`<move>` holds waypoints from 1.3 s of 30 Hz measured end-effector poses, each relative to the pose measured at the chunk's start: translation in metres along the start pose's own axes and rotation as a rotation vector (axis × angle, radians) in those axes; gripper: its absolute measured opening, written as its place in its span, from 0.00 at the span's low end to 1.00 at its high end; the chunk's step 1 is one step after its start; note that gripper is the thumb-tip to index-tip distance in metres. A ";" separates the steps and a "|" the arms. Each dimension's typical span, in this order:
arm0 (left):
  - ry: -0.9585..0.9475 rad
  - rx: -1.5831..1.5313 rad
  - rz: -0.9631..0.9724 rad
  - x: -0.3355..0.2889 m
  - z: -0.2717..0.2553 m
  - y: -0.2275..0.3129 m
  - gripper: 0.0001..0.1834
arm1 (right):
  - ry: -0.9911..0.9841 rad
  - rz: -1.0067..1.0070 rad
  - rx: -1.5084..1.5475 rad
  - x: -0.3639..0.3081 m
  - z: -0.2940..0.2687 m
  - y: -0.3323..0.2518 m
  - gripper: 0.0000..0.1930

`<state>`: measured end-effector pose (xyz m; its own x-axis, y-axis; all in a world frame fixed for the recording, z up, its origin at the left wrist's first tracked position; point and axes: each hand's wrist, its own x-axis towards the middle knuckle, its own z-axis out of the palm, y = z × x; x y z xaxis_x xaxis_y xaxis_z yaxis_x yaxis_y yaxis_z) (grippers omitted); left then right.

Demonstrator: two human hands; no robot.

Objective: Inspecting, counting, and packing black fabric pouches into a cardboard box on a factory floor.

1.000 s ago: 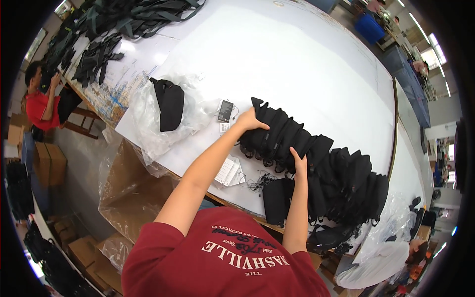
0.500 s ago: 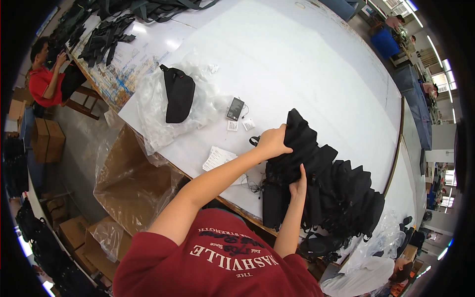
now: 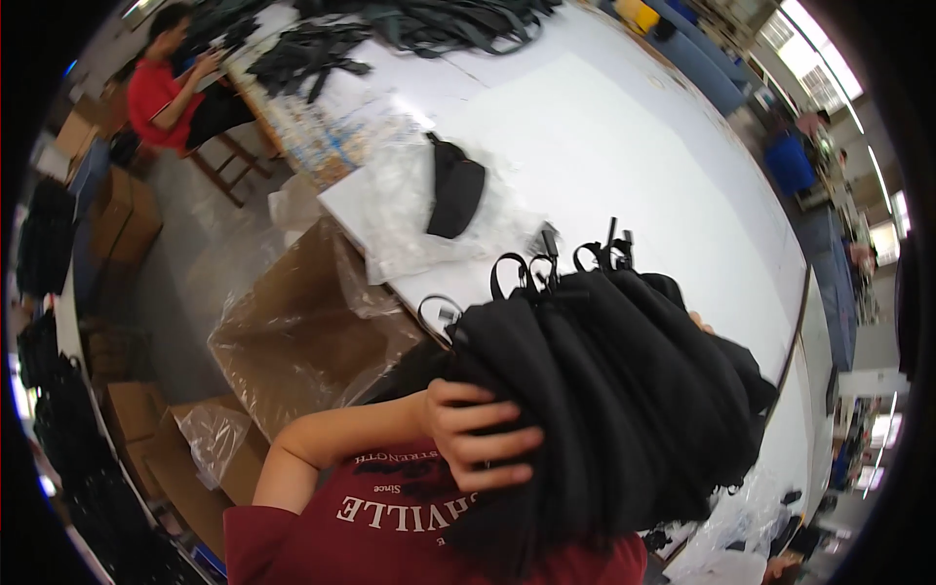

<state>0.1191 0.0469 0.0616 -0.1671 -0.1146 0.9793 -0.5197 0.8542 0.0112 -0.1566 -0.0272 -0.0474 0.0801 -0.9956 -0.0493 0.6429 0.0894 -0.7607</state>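
A thick bundle of black fabric bags is held up close in front of my chest, with loops of strap and buckles standing out along its upper edge. My left hand presses against the bundle's left side, fingers wrapped round it. Of my right hand, only a bit of the fingers shows at the bundle's far right edge; the bags hide the rest. Farther off on the table, a single black waist bag lies on clear plastic bags.
The white table carries dark straps at its far left end. Left of it stands a cardboard box lined with clear plastic. A person in a red shirt sits on a wooden stool beyond. Clear plastic lies at the lower right.
The pile of black bags has come up off the table toward my chest, between both hands. My left hand has moved from the pile's top to its left side. The view has shifted.
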 end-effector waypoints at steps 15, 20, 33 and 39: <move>0.147 0.125 -0.982 -0.149 -0.278 0.044 0.24 | -0.435 0.496 -0.364 -0.029 0.241 0.233 0.36; 0.490 0.186 -1.767 -0.277 -0.314 0.025 0.44 | -0.352 0.848 -0.565 -0.043 0.239 0.401 0.33; 0.811 0.065 -2.520 -0.738 -0.311 0.088 0.41 | -0.259 1.536 -0.873 -0.114 0.016 0.762 0.33; 0.633 0.119 -2.669 -0.840 -0.303 0.111 0.42 | -0.390 1.493 -1.080 -0.136 -0.074 0.848 0.32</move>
<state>0.4558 0.3913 -0.6984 0.4805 -0.1124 -0.8698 0.7076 -0.5363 0.4602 0.3209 0.1821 -0.7337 0.2921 -0.0525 -0.9549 -0.7885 0.5519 -0.2715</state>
